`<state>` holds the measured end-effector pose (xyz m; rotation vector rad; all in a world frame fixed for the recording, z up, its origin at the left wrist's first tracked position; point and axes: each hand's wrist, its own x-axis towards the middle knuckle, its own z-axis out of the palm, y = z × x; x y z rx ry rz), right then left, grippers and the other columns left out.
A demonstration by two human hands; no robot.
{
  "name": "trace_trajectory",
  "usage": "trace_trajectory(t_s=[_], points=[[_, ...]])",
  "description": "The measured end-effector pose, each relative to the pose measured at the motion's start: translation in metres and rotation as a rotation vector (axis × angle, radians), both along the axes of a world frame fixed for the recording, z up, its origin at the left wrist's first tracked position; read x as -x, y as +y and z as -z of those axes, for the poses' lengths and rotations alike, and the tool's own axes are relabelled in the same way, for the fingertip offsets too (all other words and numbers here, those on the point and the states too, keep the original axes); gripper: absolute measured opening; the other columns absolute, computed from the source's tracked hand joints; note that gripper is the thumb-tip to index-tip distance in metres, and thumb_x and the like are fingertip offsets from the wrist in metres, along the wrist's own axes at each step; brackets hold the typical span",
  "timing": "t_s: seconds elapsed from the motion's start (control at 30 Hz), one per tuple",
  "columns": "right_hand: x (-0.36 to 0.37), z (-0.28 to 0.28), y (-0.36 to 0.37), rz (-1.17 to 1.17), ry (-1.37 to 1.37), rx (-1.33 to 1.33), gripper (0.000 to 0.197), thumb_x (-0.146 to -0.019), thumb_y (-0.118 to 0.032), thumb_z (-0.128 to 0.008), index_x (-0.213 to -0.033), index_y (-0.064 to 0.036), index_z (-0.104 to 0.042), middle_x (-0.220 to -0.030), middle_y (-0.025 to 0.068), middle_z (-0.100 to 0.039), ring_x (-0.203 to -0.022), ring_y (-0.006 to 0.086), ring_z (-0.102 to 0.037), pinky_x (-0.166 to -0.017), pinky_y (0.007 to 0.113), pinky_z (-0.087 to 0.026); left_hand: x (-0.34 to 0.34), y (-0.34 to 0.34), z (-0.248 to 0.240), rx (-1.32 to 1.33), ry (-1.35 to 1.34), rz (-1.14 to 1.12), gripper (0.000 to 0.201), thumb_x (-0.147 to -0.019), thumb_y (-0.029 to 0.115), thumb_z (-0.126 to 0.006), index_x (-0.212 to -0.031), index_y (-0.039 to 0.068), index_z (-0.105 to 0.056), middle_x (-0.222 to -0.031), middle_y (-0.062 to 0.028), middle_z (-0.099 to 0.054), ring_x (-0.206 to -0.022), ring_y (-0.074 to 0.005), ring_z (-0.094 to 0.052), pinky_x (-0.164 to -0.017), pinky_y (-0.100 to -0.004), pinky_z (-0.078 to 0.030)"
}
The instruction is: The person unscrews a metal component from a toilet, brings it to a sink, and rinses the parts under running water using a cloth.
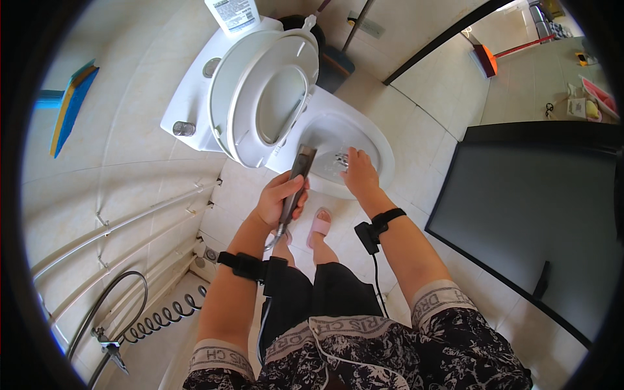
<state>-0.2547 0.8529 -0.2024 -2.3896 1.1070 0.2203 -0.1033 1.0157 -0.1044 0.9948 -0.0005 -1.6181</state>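
Note:
My left hand [283, 197] is closed around a grey handheld shower sprayer [298, 174]. The sprayer's flat head points up toward the toilet bowl [383, 144], and a silvery hose [273, 242] runs from its lower end. Over the near side of the bowl, my right hand [361, 174] has its fingers curled close together. A small shiny, clear patch [341, 159] shows beside those fingertips; whether it is water or an object in the fingers I cannot tell. The toilet seat [242, 117] and lid stand raised against the tank.
A white bottle [233, 14] stands on the tank [198, 97]. Pipes [123, 221] and a coiled black hose [166, 318] line the left wall, where a blue squeegee-like brush [75, 107] hangs. A dark panel [533, 221] is at right; a dustpan [338, 65] stands behind the toilet.

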Motion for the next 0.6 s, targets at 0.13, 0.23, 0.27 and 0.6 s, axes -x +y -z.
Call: trace_trajectory(t_s=[0.13,0.23,0.27,0.6], points=[[0.027,0.004,-0.014,0.061,-0.128,0.054,0.057,-0.072,-0.019,-0.071,-0.117,-0.0049,-0.041,-0.106,0.0175,-0.055,-0.100,0.0350,-0.054,-0.080,0.043,-0.048,-0.023,0.037,-0.007,-0.105,-0.445,0.157,0.033,-0.082,0.032,-0.062,-0.086,0.001,-0.052,-0.060,-0.0045,-0.050,-0.042,-0.0135,-0.046,-0.041,-0.0267,-0.038],[0.030,-0.031,-0.021,0.238,-0.041,-0.174,0.059,-0.073,-0.023,-0.072,-0.119,-0.0049,-0.040,-0.099,0.0181,-0.060,-0.092,0.0349,-0.058,-0.078,0.043,-0.048,-0.036,0.088,-0.020,-0.371,-1.156,0.579,0.036,-0.074,0.033,-0.067,-0.090,0.004,-0.054,-0.067,-0.0110,-0.059,-0.056,-0.0257,-0.058,-0.053,-0.0355,-0.046],[0.035,-0.040,-0.025,0.257,-0.027,-0.130,0.059,-0.074,-0.025,-0.071,-0.120,-0.0049,-0.040,-0.095,0.0177,-0.061,-0.088,0.0345,-0.060,-0.076,0.042,-0.048,-0.036,0.102,-0.025,-0.438,-1.339,0.669,0.037,-0.072,0.033,-0.069,-0.093,0.006,-0.054,-0.070,-0.0130,-0.061,-0.064,-0.0302,-0.062,-0.058,-0.0390,-0.048],[0.033,-0.099,-0.042,0.234,-0.104,-0.254,0.051,-0.079,-0.034,-0.065,-0.116,-0.0045,-0.047,-0.090,0.0164,-0.063,-0.084,0.0311,-0.061,-0.074,0.041,-0.048,-0.042,0.299,-0.061,-0.906,-1.591,0.182,0.038,-0.065,0.014,-0.068,-0.098,0.010,-0.052,-0.082,-0.0158,-0.063,-0.078,-0.0367,-0.060,-0.065,-0.0435,-0.048]])
